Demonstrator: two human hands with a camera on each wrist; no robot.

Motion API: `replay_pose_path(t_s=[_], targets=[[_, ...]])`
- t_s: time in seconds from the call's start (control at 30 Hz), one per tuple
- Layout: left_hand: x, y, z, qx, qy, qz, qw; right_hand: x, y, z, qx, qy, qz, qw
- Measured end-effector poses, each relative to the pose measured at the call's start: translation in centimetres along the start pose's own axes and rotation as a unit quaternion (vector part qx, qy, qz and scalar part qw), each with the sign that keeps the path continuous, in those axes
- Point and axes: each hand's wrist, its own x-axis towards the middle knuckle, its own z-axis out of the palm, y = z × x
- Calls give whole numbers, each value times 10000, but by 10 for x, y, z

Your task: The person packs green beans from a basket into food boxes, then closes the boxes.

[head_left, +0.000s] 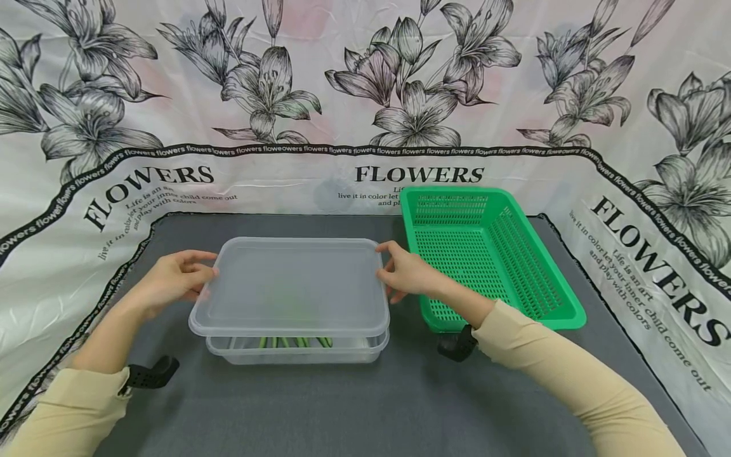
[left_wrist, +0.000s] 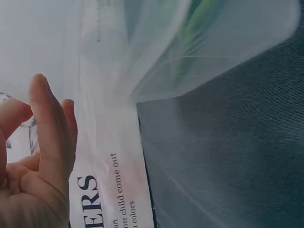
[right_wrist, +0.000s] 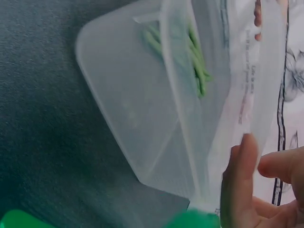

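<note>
A translucent plastic lid point(head_left: 291, 285) is held above a clear plastic container point(head_left: 297, 359), its front edge apart from the container's rim. My left hand point(head_left: 174, 280) pinches the lid's left edge between thumb and fingers. On the opposite side, my right hand point(head_left: 412, 274) pinches the right edge near the back. Slender green pods point(right_wrist: 197, 59), resembling green beans, lie inside the container; the lid covers most of them in the head view. In the right wrist view a gap shows between the lid and the container.
To the right of the container sits a green perforated plastic basket point(head_left: 551, 273), close to my right forearm. A dark grey cloth point(head_left: 342, 406) covers the table. Flower-printed sheeting point(head_left: 320, 184) rises at the back and both sides.
</note>
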Motion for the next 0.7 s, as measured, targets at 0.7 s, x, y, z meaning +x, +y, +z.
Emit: replay_pose_path(t_s=[0.7], targets=[[-1, -10, 15, 568, -52, 177, 9982, -8, 2, 22, -2015, 154, -565, 9777]])
